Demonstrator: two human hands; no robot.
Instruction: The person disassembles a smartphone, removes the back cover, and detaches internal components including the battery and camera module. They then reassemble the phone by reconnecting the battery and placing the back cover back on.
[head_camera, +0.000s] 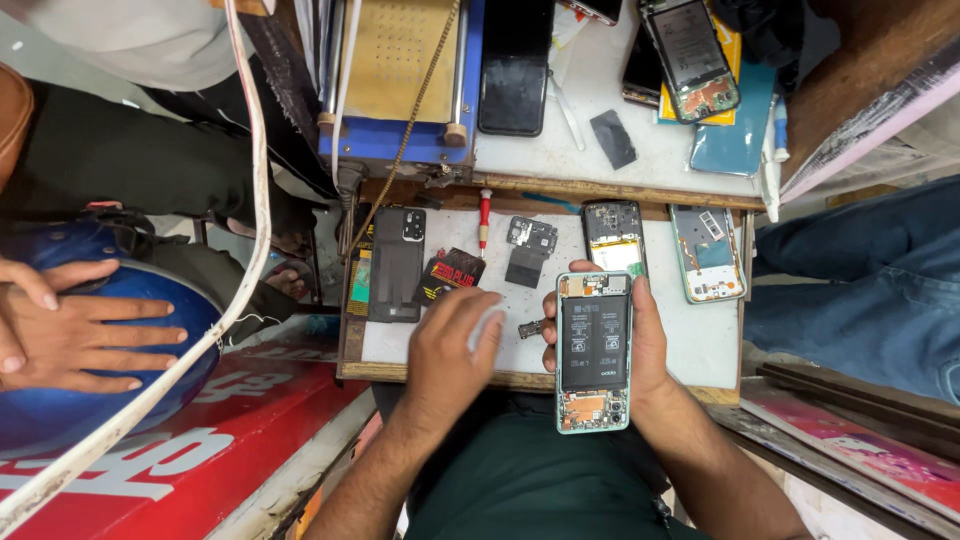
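From the head camera: held the opened phone (594, 350) upright in the right hand (648, 345), back cover off, fingers clamped on its two long edges, thumb on the left edge. Kept it just above the near edge of the white work board (700, 350), over the lap. Brought the left hand (450, 350) close beside it, fingers curled over something pale and blurred; could not tell whether that hand gripped anything.

Probably best done by gripping only the pale green frame, keeping pressure off the battery and exposed boards, and holding the phone level so no loose screw dropped.

Showed a flat black battery filling the phone's middle, glossy and rectangular, with orange-brown circuit areas at top and bottom and round camera lenses near the lower corner. Lay beside it on the board a small dark loose part (530, 328), a matte grey back cover (397, 265), a red-handled screwdriver (484, 215), a black and red packet (450, 272) and a second opened phone (612, 240). Rested well apart at the left another person's hands (70, 330), on a shiny blue helmet (150, 290).
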